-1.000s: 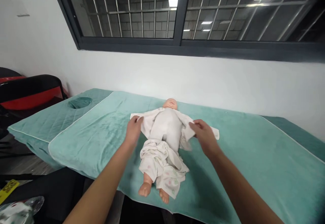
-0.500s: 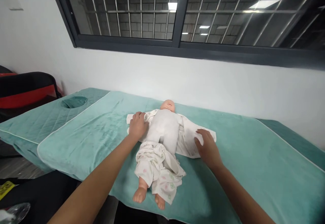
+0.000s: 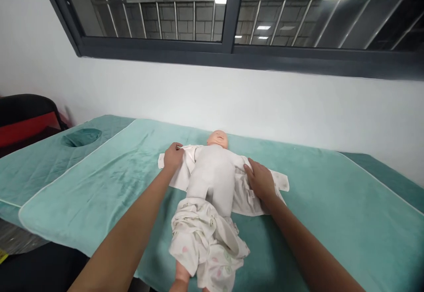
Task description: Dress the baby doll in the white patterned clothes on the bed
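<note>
A baby doll (image 3: 214,166) with a white cloth body lies on its back, head toward the wall. Patterned baby pants (image 3: 202,230) are bunched around its legs. Spread open beneath its torso is a white baby shirt (image 3: 248,197), with a sleeve reaching out on each side. My left hand (image 3: 174,157) has its fingers curled on the shirt near the doll's arm at the left. At the right, my right hand (image 3: 261,179) closes around the end of the doll's other arm, above the shirt; its fingertips are partly hidden.
The doll lies on a bed with a green velvet cover (image 3: 331,203). A face hole (image 3: 82,137) is at the bed's left end. Beyond stand a white wall (image 3: 159,91) and a barred window (image 3: 228,49). A black and red chair (image 3: 28,122) is at the far left.
My right hand has moved left and up from the shirt's sleeve to the doll's arm. My left hand has shifted slightly left, and the doll's arms now stretch outward. The view has tilted down a little.
</note>
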Demonstrator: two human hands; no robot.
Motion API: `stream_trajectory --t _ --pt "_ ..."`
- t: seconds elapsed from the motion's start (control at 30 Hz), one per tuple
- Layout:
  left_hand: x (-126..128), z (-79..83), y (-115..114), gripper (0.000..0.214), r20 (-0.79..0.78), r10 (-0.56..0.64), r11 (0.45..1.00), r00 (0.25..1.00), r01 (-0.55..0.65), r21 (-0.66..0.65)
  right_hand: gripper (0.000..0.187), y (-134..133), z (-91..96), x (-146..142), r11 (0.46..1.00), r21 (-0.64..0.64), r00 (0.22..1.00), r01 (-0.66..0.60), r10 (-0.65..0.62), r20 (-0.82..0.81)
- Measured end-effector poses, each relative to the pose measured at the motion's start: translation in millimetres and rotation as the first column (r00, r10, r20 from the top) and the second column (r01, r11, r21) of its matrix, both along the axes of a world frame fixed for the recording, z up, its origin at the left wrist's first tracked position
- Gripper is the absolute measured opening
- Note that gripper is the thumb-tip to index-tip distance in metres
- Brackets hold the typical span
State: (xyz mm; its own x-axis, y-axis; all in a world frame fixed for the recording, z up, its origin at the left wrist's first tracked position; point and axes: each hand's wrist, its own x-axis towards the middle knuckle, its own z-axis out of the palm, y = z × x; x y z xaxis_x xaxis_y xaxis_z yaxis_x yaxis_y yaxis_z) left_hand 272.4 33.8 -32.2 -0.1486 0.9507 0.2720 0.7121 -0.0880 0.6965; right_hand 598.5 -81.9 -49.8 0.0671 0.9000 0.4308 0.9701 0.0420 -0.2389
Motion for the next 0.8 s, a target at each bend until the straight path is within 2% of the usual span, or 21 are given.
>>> stream_trajectory --t 0.1,0.17,0.23,0.27,0.33,0.37,0.43,0.47,0.53,0.6,0.7,0.8 --pt "3 -8.8 -19 0.032 0.039 0.034 0.993 0.999 -0.038 0.113 0.049 -5 -1.4 4 0.991 0.124 0.993 0.055 -0.041 -0.113" --pt "3 -10.7 -40 0.032 0.101 0.047 0.961 0.994 -0.073 0.268 0.044 -13 2.4 3 0.968 0.247 0.984 0.049 -0.004 -0.180" --pt "1 -9.8 -66 0.025 0.226 -0.017 0.925 0.974 -0.071 0.374 0.035 -27 8.4 -4 0.960 0.280 0.959 0.016 0.064 -0.274" --pt "-1 -8.9 -80 0.019 0.296 -0.092 0.932 0.951 -0.022 0.361 0.031 -35 11.3 -9 0.971 0.237 0.936 -0.017 0.099 -0.338" --pt "-7 -7.2 -108 0.012 0.427 -0.276 0.958 0.861 0.213 0.191 0.029 -53 15.9 -22 0.985 0.078 0.870 -0.157 0.175 -0.461" --pt "-11 -7.0 -121 0.012 0.475 -0.353 0.932 0.806 0.348 0.101 0.029 -62 17.2 -30 0.964 0.000 0.830 -0.265 0.227 -0.510" --pt "-18 -8.1 -142 0.016 0.540 -0.456 0.841 0.707 0.541 0.003 0.027 -80 18.3 -45 0.872 -0.078 0.730 -0.483 0.352 -0.585" --pt "-21 -9.3 -151 0.017 0.559 -0.492 0.802 0.667 0.597 -0.007 0.025 -88 18.4 -52 0.818 -0.082 0.674 -0.569 0.407 -0.616" --pt "-29 -11.9 -163 0.020 0.587 -0.543 0.745 0.601 0.667 0.007 0.020 -102 18.5 -62 0.742 -0.068 0.580 -0.667 0.460 -0.673" --pt "-35 -13.0 -170 0.020 0.590 -0.585 0.694 0.556 0.720 0.009 0.015 -112 19.1 -66 0.711 -0.058 0.534 -0.701 0.470 -0.702" --pt "-41 -9.6 -176 0.018 0.554 -0.618 0.641 0.558 0.765 -0.056 0.018 -120 21.2 -68 0.689 -0.059 0.538 -0.723 0.507 -0.674" --pt "-45 -1.5 -182 0.022 0.506 -0.651 0.591 0.566 0.796 -0.131 0.018 -127 22.9 -69 0.682 -0.089 0.591 -0.726 0.552 -0.589"
